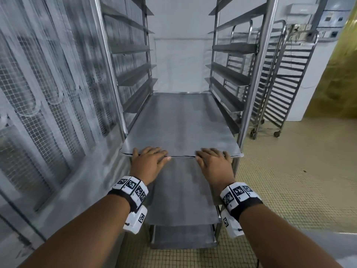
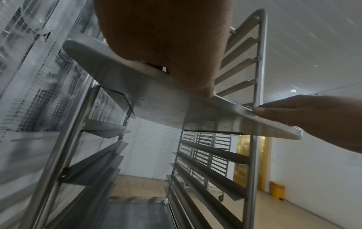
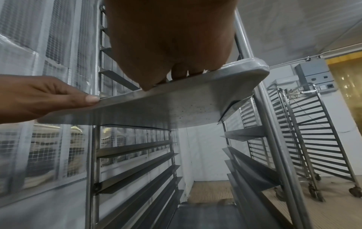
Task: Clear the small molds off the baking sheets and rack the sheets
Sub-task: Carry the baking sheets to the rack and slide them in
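An empty steel baking sheet (image 1: 179,122) lies flat on a pair of runners in the tall rack (image 1: 257,74), its near edge sticking out a little toward me. My left hand (image 1: 149,157) rests on the left part of that near edge with its fingers flat on top. My right hand (image 1: 214,159) lies the same way on the right part. From below, the sheet's underside (image 2: 166,105) shows with my right hand's thumb against the rim (image 2: 313,117). The right wrist view shows the sheet (image 3: 166,108) and my left hand (image 3: 39,96) touching the edge. No small molds are in view.
Two more sheets (image 1: 183,194) (image 1: 183,236) sit on lower runners of the same rack. Empty runners line both sides above. A mesh-panelled wall (image 1: 38,93) runs close on the left. Other wheeled racks (image 1: 286,84) stand at the right on the tiled floor (image 1: 289,180).
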Demonstrator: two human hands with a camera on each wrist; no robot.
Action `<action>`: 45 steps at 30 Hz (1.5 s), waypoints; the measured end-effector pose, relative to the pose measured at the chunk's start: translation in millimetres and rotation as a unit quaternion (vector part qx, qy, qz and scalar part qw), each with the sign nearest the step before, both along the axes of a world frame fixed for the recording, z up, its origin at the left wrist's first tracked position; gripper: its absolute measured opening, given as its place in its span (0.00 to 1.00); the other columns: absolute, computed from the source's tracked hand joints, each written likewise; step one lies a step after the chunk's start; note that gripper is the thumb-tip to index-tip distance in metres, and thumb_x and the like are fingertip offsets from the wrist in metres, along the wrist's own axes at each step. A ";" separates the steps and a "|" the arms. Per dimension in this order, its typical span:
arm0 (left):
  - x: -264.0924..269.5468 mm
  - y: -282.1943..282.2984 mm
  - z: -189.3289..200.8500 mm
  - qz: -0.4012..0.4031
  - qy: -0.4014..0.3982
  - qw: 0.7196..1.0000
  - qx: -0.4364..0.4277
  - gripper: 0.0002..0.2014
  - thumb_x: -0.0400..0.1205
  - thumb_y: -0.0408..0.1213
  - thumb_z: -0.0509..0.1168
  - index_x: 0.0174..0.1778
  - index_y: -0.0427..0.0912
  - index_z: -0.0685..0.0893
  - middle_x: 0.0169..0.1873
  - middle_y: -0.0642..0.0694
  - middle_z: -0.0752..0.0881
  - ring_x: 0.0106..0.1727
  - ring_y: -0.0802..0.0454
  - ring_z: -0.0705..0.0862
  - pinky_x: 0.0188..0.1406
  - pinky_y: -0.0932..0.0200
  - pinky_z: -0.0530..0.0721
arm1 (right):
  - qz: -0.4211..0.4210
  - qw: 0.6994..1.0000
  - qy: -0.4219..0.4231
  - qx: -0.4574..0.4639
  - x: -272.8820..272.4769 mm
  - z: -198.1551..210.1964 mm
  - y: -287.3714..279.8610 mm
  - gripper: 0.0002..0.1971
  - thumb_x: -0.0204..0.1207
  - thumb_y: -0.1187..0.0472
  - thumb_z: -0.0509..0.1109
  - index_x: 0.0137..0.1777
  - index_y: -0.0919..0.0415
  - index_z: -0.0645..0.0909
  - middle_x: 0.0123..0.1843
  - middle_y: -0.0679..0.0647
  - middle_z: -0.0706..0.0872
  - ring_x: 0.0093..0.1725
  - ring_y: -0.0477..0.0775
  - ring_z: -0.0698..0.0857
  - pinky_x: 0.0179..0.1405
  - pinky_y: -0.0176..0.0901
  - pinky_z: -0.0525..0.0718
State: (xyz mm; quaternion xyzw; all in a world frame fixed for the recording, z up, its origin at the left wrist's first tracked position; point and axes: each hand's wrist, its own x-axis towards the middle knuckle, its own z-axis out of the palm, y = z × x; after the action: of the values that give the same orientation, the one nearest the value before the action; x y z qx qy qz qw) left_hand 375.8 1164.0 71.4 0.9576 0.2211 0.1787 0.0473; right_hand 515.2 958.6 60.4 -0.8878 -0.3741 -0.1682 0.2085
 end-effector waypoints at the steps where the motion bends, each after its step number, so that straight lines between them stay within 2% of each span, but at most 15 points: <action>1: 9.6 4.7 0.6 0.008 0.002 1.000 -0.001 0.40 0.76 0.72 0.34 0.73 0.64 0.80 0.77 0.59 0.77 0.82 0.52 0.68 0.79 0.35 0.52 | 0.006 1.000 0.006 0.000 10.6 1.8 5.3 0.18 0.86 0.41 0.57 0.70 0.39 0.82 0.75 0.43 0.81 0.78 0.54 0.74 0.77 0.63 0.60; 5: 43.5 21.4 1.5 0.027 -0.006 1.000 -0.006 0.40 0.77 0.71 0.33 0.72 0.64 0.81 0.77 0.59 0.78 0.80 0.51 0.69 0.78 0.37 0.55 | 0.030 0.999 0.024 -0.017 51.0 6.4 26.3 0.19 0.87 0.42 0.55 0.73 0.39 0.80 0.78 0.43 0.78 0.80 0.53 0.70 0.77 0.61 0.60; 10: 80.0 45.3 -0.1 0.029 -0.027 0.999 -0.027 0.39 0.77 0.71 0.35 0.71 0.63 0.82 0.76 0.57 0.78 0.80 0.50 0.69 0.78 0.35 0.55 | 0.037 0.999 0.023 -0.002 91.1 3.8 51.1 0.26 0.83 0.38 0.48 0.71 0.40 0.82 0.75 0.44 0.81 0.77 0.56 0.74 0.74 0.63 0.63; 15: 106.0 63.4 -3.4 0.024 -0.050 0.998 -0.039 0.38 0.76 0.72 0.37 0.69 0.64 0.83 0.76 0.58 0.79 0.79 0.50 0.69 0.80 0.34 0.53 | 0.023 1.000 0.019 0.008 116.3 1.9 70.7 0.30 0.80 0.35 0.44 0.69 0.39 0.83 0.74 0.42 0.82 0.76 0.53 0.75 0.73 0.60 0.61; 20: 121.4 79.0 -3.6 0.017 -0.048 0.998 -0.033 0.38 0.77 0.72 0.36 0.70 0.64 0.82 0.77 0.59 0.77 0.80 0.50 0.68 0.80 0.34 0.53 | 0.010 0.999 0.040 -0.011 132.7 5.1 85.4 0.19 0.86 0.40 0.56 0.71 0.37 0.81 0.77 0.40 0.78 0.79 0.50 0.70 0.76 0.54 0.55; 25: 129.4 86.9 1.1 -0.003 -0.024 0.999 -0.024 0.34 0.81 0.68 0.37 0.73 0.64 0.79 0.79 0.58 0.75 0.82 0.49 0.65 0.80 0.33 0.52 | -0.003 0.999 0.044 -0.020 137.5 8.1 93.1 0.19 0.87 0.41 0.54 0.73 0.38 0.79 0.78 0.40 0.77 0.80 0.52 0.68 0.80 0.58 0.54; 29: 129.2 87.5 3.0 -0.008 0.001 1.000 -0.002 0.23 0.90 0.57 0.46 0.79 0.59 0.73 0.81 0.55 0.71 0.83 0.47 0.63 0.81 0.30 0.46 | -0.014 0.997 0.063 -0.037 129.4 10.2 93.6 0.21 0.89 0.43 0.51 0.79 0.40 0.72 0.84 0.45 0.68 0.86 0.58 0.58 0.84 0.63 0.46; 33: 132.0 80.8 -10.0 -0.024 -0.004 0.999 0.043 0.28 0.85 0.61 0.50 0.76 0.50 0.75 0.76 0.45 0.74 0.79 0.40 0.68 0.78 0.20 0.46 | -0.021 0.996 0.079 -0.025 114.4 2.2 77.4 0.26 0.89 0.46 0.55 0.86 0.44 0.62 0.89 0.48 0.57 0.89 0.58 0.47 0.86 0.63 0.46; 35: 136.1 68.4 -19.6 -0.065 -0.022 0.996 0.063 0.32 0.81 0.62 0.52 0.74 0.46 0.78 0.73 0.41 0.78 0.76 0.37 0.73 0.77 0.19 0.52 | -0.029 0.994 0.102 0.011 103.7 -3.3 66.1 0.23 0.88 0.49 0.58 0.83 0.48 0.69 0.88 0.50 0.62 0.88 0.60 0.51 0.85 0.63 0.53; 36: 139.6 58.6 -24.9 -0.089 -0.041 0.993 0.066 0.32 0.80 0.60 0.54 0.74 0.44 0.78 0.72 0.40 0.79 0.76 0.36 0.74 0.77 0.20 0.54 | -0.030 0.994 0.100 0.027 98.3 -5.3 58.4 0.21 0.87 0.50 0.59 0.78 0.49 0.76 0.85 0.52 0.69 0.87 0.62 0.58 0.83 0.63 0.60; 37: 142.5 47.3 -29.6 -0.110 -0.062 0.990 0.059 0.32 0.80 0.59 0.55 0.75 0.43 0.79 0.73 0.38 0.79 0.77 0.34 0.73 0.77 0.21 0.54 | -0.031 0.994 0.097 0.039 92.0 -7.3 49.7 0.19 0.85 0.50 0.60 0.72 0.51 0.82 0.79 0.54 0.78 0.83 0.64 0.67 0.79 0.62 0.68; 39: 149.4 22.0 -37.4 -0.147 -0.106 0.983 0.034 0.29 0.81 0.54 0.59 0.77 0.45 0.77 0.78 0.35 0.74 0.81 0.32 0.67 0.78 0.21 0.52 | -0.059 0.992 0.090 0.062 79.2 -12.1 26.4 0.14 0.83 0.51 0.63 0.59 0.53 0.88 0.59 0.54 0.90 0.66 0.64 0.83 0.63 0.57 0.81; 41: 158.2 -6.1 -47.2 -0.187 -0.126 0.974 0.000 0.27 0.82 0.51 0.60 0.78 0.46 0.76 0.80 0.36 0.73 0.83 0.32 0.64 0.77 0.21 0.51 | -0.108 0.986 0.107 0.063 65.3 -16.0 -6.3 0.12 0.84 0.50 0.63 0.53 0.53 0.88 0.49 0.52 0.90 0.54 0.61 0.85 0.52 0.55 0.83; 43: 166.4 -41.3 -55.8 -0.248 -0.123 0.960 -0.044 0.24 0.83 0.49 0.59 0.74 0.45 0.80 0.73 0.40 0.80 0.79 0.34 0.71 0.74 0.18 0.56 | -0.167 0.975 0.136 0.059 52.0 -23.0 -46.6 0.13 0.85 0.49 0.62 0.54 0.52 0.88 0.49 0.50 0.91 0.53 0.58 0.84 0.52 0.55 0.83; 45: 170.5 -83.5 -62.1 -0.310 -0.113 0.939 -0.093 0.22 0.82 0.49 0.58 0.67 0.43 0.85 0.62 0.43 0.87 0.69 0.37 0.81 0.71 0.22 0.69 | -0.225 0.958 0.165 0.066 39.9 -34.6 -92.0 0.14 0.86 0.48 0.62 0.56 0.51 0.88 0.50 0.50 0.91 0.54 0.57 0.84 0.53 0.53 0.83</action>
State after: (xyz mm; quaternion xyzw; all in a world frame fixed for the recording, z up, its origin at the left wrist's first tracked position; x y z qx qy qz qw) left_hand 546.3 1080.5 9.3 0.9434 -0.0778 0.2407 0.2143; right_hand 555.1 866.6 25.8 -0.9487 -0.1133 -0.0866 0.2822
